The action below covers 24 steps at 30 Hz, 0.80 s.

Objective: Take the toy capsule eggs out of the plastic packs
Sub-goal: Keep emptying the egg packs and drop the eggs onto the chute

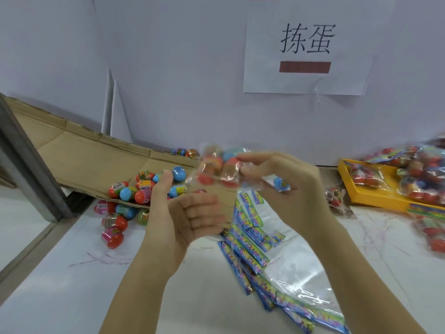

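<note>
While R hand (289, 189) pinches pack (213, 162), eggs (206, 180) inside.

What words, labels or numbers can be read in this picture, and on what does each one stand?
"拣蛋": on the white paper sheet on the wall.
Labels on the loose capsule eggs: too blurred to read.
Header strips on the empty packs: too blurred to read.
The plastic pack pinched by the right hand: blurred, unreadable.

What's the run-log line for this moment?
step: emptying pack | right hand: pinches filled plastic pack | left hand: cupped beneath | loose eggs: piled left | empty packs: on table
</note>
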Tool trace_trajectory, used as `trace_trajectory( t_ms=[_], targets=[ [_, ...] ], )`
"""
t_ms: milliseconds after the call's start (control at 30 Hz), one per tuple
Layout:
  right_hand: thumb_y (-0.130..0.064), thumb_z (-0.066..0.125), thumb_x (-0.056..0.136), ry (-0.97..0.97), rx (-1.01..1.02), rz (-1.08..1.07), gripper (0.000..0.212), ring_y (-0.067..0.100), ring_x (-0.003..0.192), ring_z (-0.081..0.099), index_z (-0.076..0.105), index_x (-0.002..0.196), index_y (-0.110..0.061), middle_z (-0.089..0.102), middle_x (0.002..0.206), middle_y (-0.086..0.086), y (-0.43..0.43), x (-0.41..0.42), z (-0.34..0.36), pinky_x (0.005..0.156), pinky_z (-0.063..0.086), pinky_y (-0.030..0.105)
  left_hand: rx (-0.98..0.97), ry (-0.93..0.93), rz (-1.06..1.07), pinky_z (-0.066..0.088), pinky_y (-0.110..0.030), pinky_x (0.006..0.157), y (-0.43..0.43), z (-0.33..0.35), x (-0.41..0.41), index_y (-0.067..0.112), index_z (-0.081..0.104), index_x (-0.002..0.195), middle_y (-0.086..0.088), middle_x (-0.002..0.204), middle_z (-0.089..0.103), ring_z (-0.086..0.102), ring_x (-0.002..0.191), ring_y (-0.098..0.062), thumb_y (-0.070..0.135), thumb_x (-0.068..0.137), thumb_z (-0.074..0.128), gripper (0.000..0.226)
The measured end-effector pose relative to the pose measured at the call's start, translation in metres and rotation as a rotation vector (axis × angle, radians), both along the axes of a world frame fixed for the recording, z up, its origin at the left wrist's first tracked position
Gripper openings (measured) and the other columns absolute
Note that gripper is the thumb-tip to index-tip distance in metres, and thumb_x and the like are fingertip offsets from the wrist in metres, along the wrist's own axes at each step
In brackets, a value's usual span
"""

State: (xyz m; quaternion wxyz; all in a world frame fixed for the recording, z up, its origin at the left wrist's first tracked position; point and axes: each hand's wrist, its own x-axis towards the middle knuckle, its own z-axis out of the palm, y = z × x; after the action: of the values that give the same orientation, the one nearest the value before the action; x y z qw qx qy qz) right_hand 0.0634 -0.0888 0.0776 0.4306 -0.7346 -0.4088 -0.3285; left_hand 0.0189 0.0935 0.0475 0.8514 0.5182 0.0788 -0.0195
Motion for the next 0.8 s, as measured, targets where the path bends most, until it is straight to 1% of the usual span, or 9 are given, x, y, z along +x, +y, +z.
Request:
trace_trajectory(
  t_ms=[33,100,167,267,333,400,500,633,800],
  targets=[
    [0.007,0.073,0.076,-0.049,-0.059,-0.012,0.016,0.016,0.099,0.068,0.072,0.082,-0.007,0.069,0.106,0.001,0.004,0.0,-0.003,0.085,0.054,0.026,-0.042,-0.016,-0.028,0.058,-0.031,0.053,-0.002,0.001,0.0,0.004,0.079,0.078,-0.023,0.081,0.073,0.073,0.068,-0.031,0.072,0.06,0.05,0.077],
    [0.016,0.07,0.074,-0.09,-0.17,-0.015,0.019,0.021,0.114,0.061,0.072,0.079,-0.003,0.066,0.114,0.004,0.01,0.001,-0.01,0.095,0.05,0.031,-0.108,-0.087,0.048,0.058,-0.03,0.053,-0.006,0.002,0.002,0.01,0.08,0.077,-0.017,0.079,0.074,0.073,0.065,-0.026,0.059,0.061,0.062,0.055],
    [0.013,0.066,0.078,-0.002,-0.265,0.022,0.03,0.016,0.132,0.046,0.072,0.095,-0.011,0.053,0.134,-0.001,0.009,0.004,-0.012,0.107,0.038,0.025,-0.16,-0.133,0.182,0.059,-0.031,0.056,-0.004,0.001,0.005,0.014,0.078,0.067,-0.01,0.07,0.073,0.073,0.063,-0.022,0.04,0.062,0.07,0.027],
    [-0.005,0.072,0.082,0.547,-0.253,0.134,0.065,-0.003,0.139,0.029,0.046,0.128,-0.042,0.03,0.15,-0.02,-0.003,0.005,-0.01,0.114,0.028,0.022,-0.161,-0.212,0.243,0.06,-0.031,0.063,0.002,-0.004,0.007,0.017,0.079,0.069,-0.007,0.075,0.075,0.074,0.072,-0.021,0.03,0.072,0.065,0.019],
    [-0.032,0.079,0.074,0.921,-0.134,0.194,0.069,0.0,0.126,0.049,0.041,0.129,-0.05,0.045,0.139,-0.022,-0.005,0.004,-0.006,0.107,0.042,0.029,-0.102,-0.278,0.189,0.06,-0.029,0.069,0.001,-0.006,0.006,0.02,0.08,0.078,-0.007,0.088,0.077,0.075,0.084,-0.021,0.03,0.078,0.06,0.022],
    [-0.046,0.071,0.069,1.123,0.017,0.249,0.054,0.014,0.103,0.068,0.059,0.12,-0.034,0.068,0.116,-0.009,0.002,0.004,-0.005,0.087,0.056,0.03,-0.046,-0.314,0.143,0.059,-0.026,0.072,-0.005,-0.007,0.006,0.022,0.081,0.084,-0.006,0.093,0.077,0.074,0.088,-0.019,0.032,0.08,0.059,0.025],
    [-0.039,0.069,0.069,1.102,0.114,0.224,0.044,0.022,0.083,0.073,0.07,0.106,-0.015,0.075,0.093,0.004,0.014,0.002,-0.006,0.069,0.06,0.028,-0.013,-0.322,0.157,0.058,-0.024,0.074,-0.011,-0.01,0.007,0.023,0.081,0.087,-0.005,0.095,0.077,0.073,0.09,-0.017,0.035,0.076,0.062,0.025],
    [-0.027,0.069,0.074,1.068,0.181,0.226,0.028,0.019,0.079,0.073,0.072,0.099,-0.015,0.076,0.087,0.005,0.015,0.001,-0.009,0.071,0.06,0.028,-0.062,-0.327,0.188,0.06,-0.026,0.076,-0.01,-0.009,0.007,0.022,0.08,0.082,-0.002,0.089,0.077,0.072,0.086,-0.015,0.037,0.069,0.067,0.024],
    [-0.026,0.071,0.069,1.106,0.209,0.247,0.029,0.019,0.079,0.072,0.074,0.093,-0.011,0.075,0.082,0.004,0.015,0.004,-0.01,0.069,0.059,0.026,-0.104,-0.254,0.347,0.057,-0.021,0.059,-0.007,-0.01,0.009,0.021,0.079,0.072,0.004,0.059,0.061,0.051,0.049,-0.003,0.03,0.075,0.063,0.019]
  ],
)
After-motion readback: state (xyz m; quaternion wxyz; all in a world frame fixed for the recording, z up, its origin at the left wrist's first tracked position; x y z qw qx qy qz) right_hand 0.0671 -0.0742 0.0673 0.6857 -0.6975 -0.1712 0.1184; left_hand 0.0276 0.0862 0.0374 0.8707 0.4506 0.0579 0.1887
